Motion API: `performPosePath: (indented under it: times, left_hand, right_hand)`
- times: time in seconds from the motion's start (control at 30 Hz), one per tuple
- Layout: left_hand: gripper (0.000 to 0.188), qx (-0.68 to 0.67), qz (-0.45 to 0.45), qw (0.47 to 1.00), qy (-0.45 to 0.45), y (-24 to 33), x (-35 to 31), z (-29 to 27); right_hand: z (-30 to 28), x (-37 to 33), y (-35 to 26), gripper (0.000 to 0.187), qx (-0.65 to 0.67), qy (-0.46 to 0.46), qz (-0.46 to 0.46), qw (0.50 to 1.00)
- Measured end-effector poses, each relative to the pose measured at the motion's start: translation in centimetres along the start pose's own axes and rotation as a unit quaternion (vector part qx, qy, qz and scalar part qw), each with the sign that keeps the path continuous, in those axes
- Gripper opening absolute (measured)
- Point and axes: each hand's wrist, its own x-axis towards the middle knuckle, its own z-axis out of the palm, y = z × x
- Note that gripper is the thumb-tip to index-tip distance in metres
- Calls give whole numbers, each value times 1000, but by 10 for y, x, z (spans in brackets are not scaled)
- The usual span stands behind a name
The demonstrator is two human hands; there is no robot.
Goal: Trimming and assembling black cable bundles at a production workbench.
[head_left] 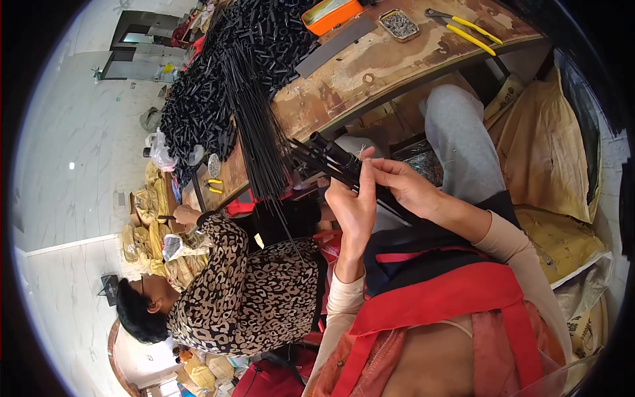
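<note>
Over my lap, my left hand (352,202) is closed around a black tubular part (336,153) with thin black rods beside it. Its thumb points up along the part. My right hand (409,188) meets it from the right, with thumb and forefinger pinched together. A few thin silvery pins (362,151) stick out where the fingertips of both hands meet. Just left of my hands, a long bundle of thin black rods (248,126) hangs over the table's edge. My palms hide the lower part of what I hold.
On the worn wooden table (377,73) lie a heap of black tubular parts (278,46), an orange box (331,16), a flat grey bar (336,46), a small tray of pins (399,26) and yellow-handled pliers (471,34). A co-worker in a leopard-print top (245,291) sits at left. Sacks (546,152) stand at right.
</note>
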Motion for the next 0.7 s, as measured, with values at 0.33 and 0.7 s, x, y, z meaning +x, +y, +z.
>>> performPosePath:
  times: [0.33,0.7]
  left_hand:
    - [17,-28,-46,996,-68,25,5,3]
    - [20,91,32,995,-13,29,-16,9]
  right_hand:
    - [5,-11,-8,34,-13,24,-45,999]
    - [-20,-22,18,35,44,-8,39,998]
